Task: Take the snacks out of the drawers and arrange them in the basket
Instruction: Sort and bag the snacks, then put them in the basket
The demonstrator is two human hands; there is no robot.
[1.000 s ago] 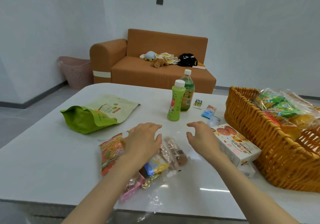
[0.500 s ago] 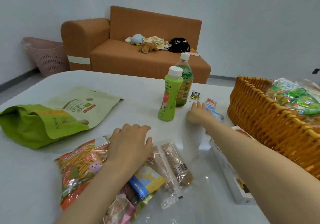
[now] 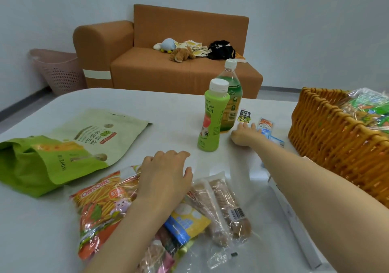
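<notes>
Palm down, the left hand rests with relaxed, spread fingers on a pile of snack packets at 6 o'clock of the surface. The right hand reaches to 1 o'clock, fingers straight and apart, at two small sachets; whether it touches them I cannot tell. Just at 11 o'clock of this hand stand a green juice bottle and a tea bottle. The basket, holding wrapped snacks, stands at 3 o'clock; a green bag lies at 9 o'clock.
</notes>
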